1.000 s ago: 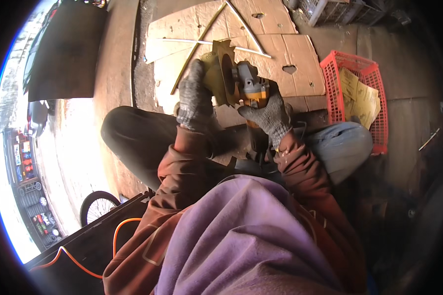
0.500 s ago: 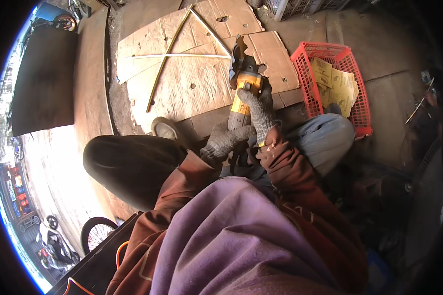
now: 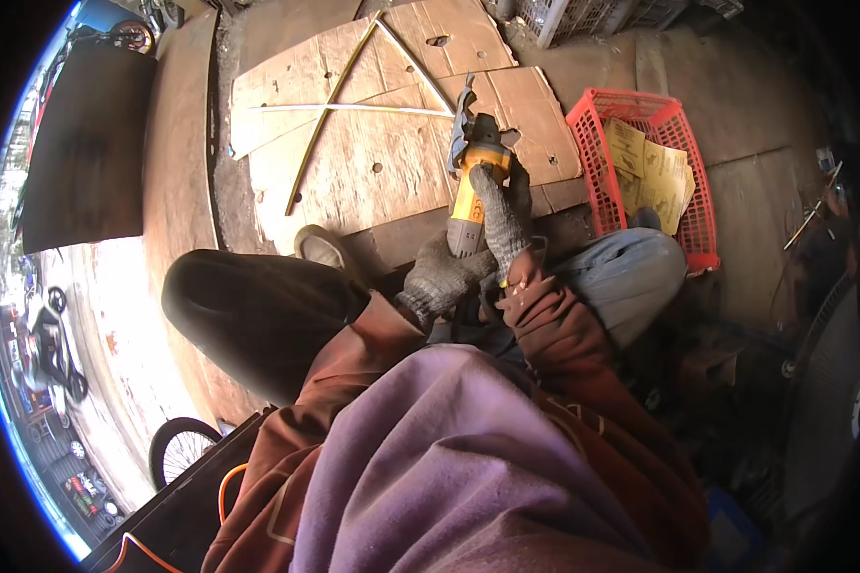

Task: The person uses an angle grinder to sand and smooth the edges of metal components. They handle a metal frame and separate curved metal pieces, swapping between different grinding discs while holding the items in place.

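Note:
Both my hands wear grey knitted gloves and hold a yellow and black angle grinder (image 3: 469, 202) between my knees. My right hand (image 3: 504, 212) wraps round its yellow body near the head. Lower down, my left hand (image 3: 443, 275) is closed round the dark rear end. The grinder's dark disc and guard (image 3: 460, 124) point away from me, over the cardboard's front part. Beyond it, thin golden bars (image 3: 333, 91) lie crossed in an A shape on the flattened cardboard (image 3: 354, 181). The right end of the crossbar lies close to the disc.
A red plastic basket (image 3: 583, 153) with yellow paper sheets (image 3: 661, 172) stands to the right. Grey crates (image 3: 569, 19) sit at the far edge. An orange cord (image 3: 225, 492) runs at lower left, near a spoked wheel (image 3: 183, 449). A fan-like round grille (image 3: 831, 372) is at right.
The grinder and both hands have shifted very slightly to the right and toward me in the picture. A motorcycle shows higher up in the street at left.

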The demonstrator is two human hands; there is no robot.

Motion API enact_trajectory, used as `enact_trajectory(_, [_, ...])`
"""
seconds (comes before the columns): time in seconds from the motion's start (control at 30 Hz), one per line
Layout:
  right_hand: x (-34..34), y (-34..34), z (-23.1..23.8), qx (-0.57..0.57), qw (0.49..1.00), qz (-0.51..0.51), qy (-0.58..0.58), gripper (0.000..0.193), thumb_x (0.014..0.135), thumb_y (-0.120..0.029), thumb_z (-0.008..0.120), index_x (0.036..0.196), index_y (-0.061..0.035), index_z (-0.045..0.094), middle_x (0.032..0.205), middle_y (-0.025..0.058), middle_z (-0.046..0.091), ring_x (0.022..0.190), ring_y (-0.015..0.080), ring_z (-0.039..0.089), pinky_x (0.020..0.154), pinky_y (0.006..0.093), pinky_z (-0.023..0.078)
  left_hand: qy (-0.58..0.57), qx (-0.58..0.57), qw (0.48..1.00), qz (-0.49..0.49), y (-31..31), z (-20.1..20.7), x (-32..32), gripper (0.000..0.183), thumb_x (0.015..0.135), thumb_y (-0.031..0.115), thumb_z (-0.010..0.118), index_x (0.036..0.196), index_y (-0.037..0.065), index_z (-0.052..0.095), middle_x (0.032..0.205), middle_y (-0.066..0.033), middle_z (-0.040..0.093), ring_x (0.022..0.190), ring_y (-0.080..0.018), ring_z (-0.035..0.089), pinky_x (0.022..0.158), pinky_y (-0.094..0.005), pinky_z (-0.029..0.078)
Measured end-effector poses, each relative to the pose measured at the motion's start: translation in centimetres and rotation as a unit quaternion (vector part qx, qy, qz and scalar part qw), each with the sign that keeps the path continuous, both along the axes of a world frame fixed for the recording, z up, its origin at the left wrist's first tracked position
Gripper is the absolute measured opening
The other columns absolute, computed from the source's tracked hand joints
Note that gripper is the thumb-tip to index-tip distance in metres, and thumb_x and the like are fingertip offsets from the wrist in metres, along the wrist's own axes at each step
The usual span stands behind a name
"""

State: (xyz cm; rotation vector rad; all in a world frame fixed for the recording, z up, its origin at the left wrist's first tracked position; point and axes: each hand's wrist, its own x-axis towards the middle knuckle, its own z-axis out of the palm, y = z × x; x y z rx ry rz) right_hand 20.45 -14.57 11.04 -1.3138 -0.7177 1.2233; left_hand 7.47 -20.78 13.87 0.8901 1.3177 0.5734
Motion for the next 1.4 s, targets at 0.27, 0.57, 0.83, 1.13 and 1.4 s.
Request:
enact_trajectory(0.27, [-0.2, 0.5, -2.3, -0.006, 1.000, -0.007, 0.027, 0.074, 0.091, -0.039, 0.084, 0.142, -0.0058, 0.043, 0.111, 0.0149, 0.069, 0.089, 0.0211, 0.071, 0.076, 0.0346, 0.060, 0.037, 0.001, 0.999, -0.017, -0.2, 0.4, -0.2, 0.050, 0.081, 0.032, 0.082, 0.118, 0.000, 0.070, 0.094, -0.0136, 0.076, 0.080, -0.0232, 0.074, 0.073, -0.0387, 0.060])
enact_trajectory(0.57, [0.2, 0.3, -2.2, -0.114, 0.990, 0.043, 0.067, 0.040, 0.100, -0.042, 0.072, 0.112, -0.0045, 0.066, 0.086, 0.0037, 0.069, 0.070, 0.0154, 0.068, 0.064, 0.0302, 0.056, 0.096, 0.026, 0.994, -0.041, 0.4, 0.4, -1.1, 0.049, 0.082, 0.026, 0.086, 0.121, 0.000, 0.071, 0.098, -0.0108, 0.076, 0.084, -0.0192, 0.072, 0.077, -0.0361, 0.059])
enact_trajectory(0.83, [-0.5, -0.8, 0.7, -0.175, 0.949, 0.114, 0.236, 0.047, 0.091, -0.033, 0.083, 0.123, -0.0040, 0.064, 0.095, 0.0096, 0.071, 0.080, 0.0213, 0.073, 0.070, 0.0350, 0.062, 0.014, -0.006, 0.999, -0.031, 0.6, 1.9, -1.3, 0.051, 0.082, 0.026, 0.089, 0.124, 0.001, 0.070, 0.093, -0.0078, 0.075, 0.077, -0.0150, 0.069, 0.069, -0.0333, 0.057])
enact_trajectory(1.13, [-0.1, -0.1, -2.0, -0.143, 0.972, 0.075, 0.169, 0.053, 0.093, -0.045, 0.077, 0.118, 0.0007, 0.066, 0.090, 0.0123, 0.073, 0.073, 0.0230, 0.073, 0.066, 0.0365, 0.060, -0.061, -0.010, 0.998, -0.002, 1.0, 0.8, -1.0, 0.064, 0.082, 0.018, 0.085, 0.136, -0.001, 0.057, 0.107, -0.0119, 0.073, 0.091, -0.0190, 0.070, 0.079, -0.0347, 0.056])
enact_trajectory(1.4, [0.4, 0.1, -4.4, -0.175, 0.984, 0.007, -0.011, 0.072, 0.089, -0.064, 0.074, 0.114, 0.0029, 0.072, 0.098, 0.0111, 0.074, 0.085, 0.0210, 0.070, 0.078, 0.0347, 0.055, 0.062, -0.002, 0.997, -0.052, 0.9, 0.7, -0.4, 0.064, 0.083, 0.030, 0.082, 0.135, -0.001, 0.061, 0.109, -0.0155, 0.075, 0.099, -0.0238, 0.072, 0.088, -0.0394, 0.058])
